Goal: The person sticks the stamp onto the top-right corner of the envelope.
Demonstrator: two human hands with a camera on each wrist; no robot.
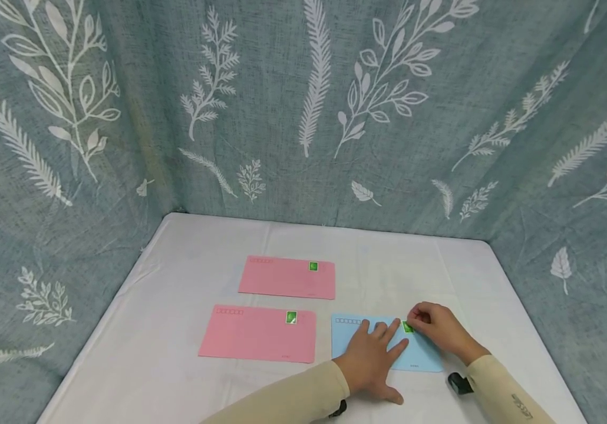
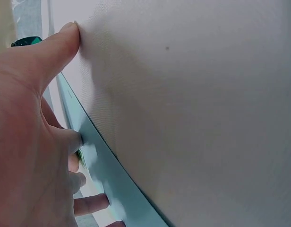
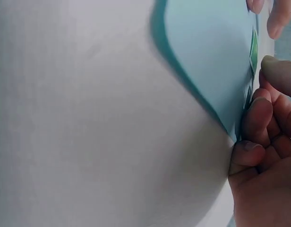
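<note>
A blue envelope (image 1: 419,357) lies on the white table in front of the person, with a green stamp (image 1: 407,327) in its upper right corner. Fingers spread wide, the left hand (image 1: 369,359) rests across the envelope's left and middle, thumb out over the tablecloth. The right hand (image 1: 441,330) comes in from the right and pinches the stamp's upper edge between thumb and index finger. In the right wrist view its other fingers curl at the envelope's edge, and the stamp (image 3: 253,51) stands close by the thumb tip.
Two pink envelopes, one nearer (image 1: 258,335) and one farther back (image 1: 282,280), lie to the left, each bearing a green stamp at upper right. A teal leaf-patterned curtain (image 1: 282,176) surrounds the white tabletop (image 1: 139,330). A black wrist device (image 1: 459,384) sits by the right sleeve.
</note>
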